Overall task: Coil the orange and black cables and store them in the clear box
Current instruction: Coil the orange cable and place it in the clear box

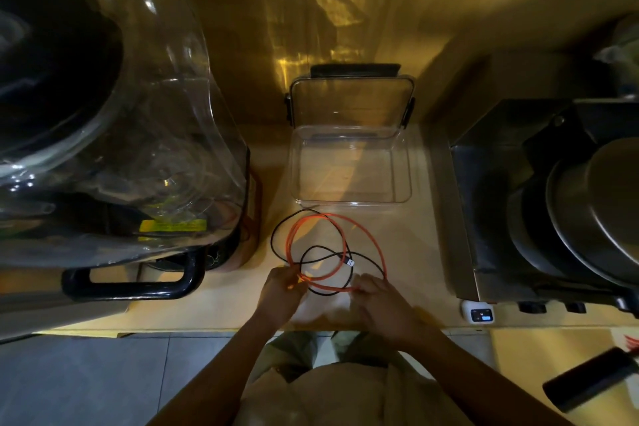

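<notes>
An orange cable (pixel 375 245) lies in loose loops on the light counter, tangled with a thin black cable (pixel 276 228). My left hand (pixel 281 290) pinches the orange cable at its near left. My right hand (pixel 380 301) holds the same cable's near right stretch. A silver USB plug (pixel 350 262) rests in the middle of the loops. Just beyond the cables stands the clear box (pixel 401 197), open and with nothing inside. Its clear lid (pixel 351 102) leans upright behind it against the wall.
A large blender under a clear dome (pixel 138 135) with a black handle (pixel 131 285) fills the left. At right sits a metal appliance (pixel 484 218) with stacked pans (pixel 594 214). A small white device (pixel 479 313) sits near the counter's front edge.
</notes>
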